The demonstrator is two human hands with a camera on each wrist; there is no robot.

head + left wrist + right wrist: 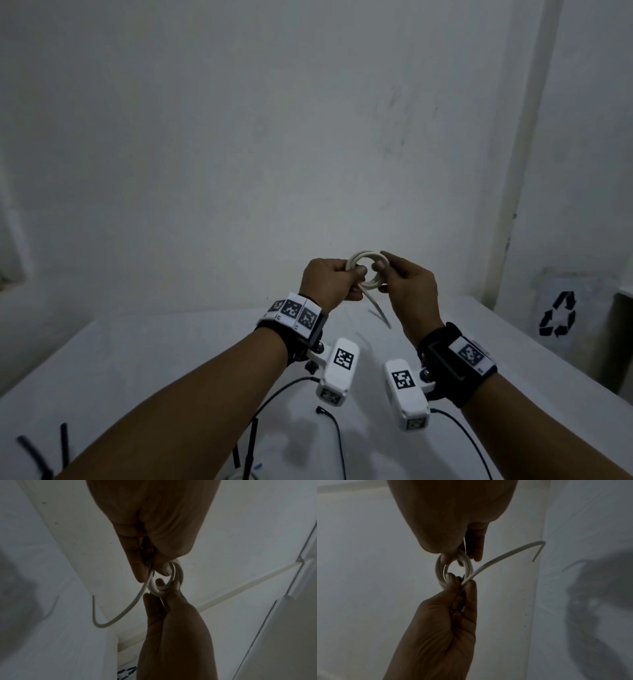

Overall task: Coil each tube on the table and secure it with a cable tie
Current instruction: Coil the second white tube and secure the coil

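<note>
A white tube (pixel 365 256) is wound into a small coil of a few loops, held up in the air above the table. My left hand (pixel 352 274) pinches the coil's left side between thumb and fingers. My right hand (pixel 387 270) pinches the right side. A loose tail (pixel 378 310) hangs down from the coil toward the table. In the left wrist view the left hand (pixel 150 573) grips the coil (pixel 179 573), and the tail (pixel 120 614) curves away. The right wrist view shows the right hand (pixel 460 558) on the coil (pixel 469 563). No cable tie is on the coil.
The white table (pixel 137 359) runs to a bare wall. Dark strips (pixel 34 452) lie at its near left corner, and thin black cables (pixel 337 431) trail near the front. A bin with a recycling sign (pixel 558 313) stands at the right, beside a wall pipe (pixel 513 171).
</note>
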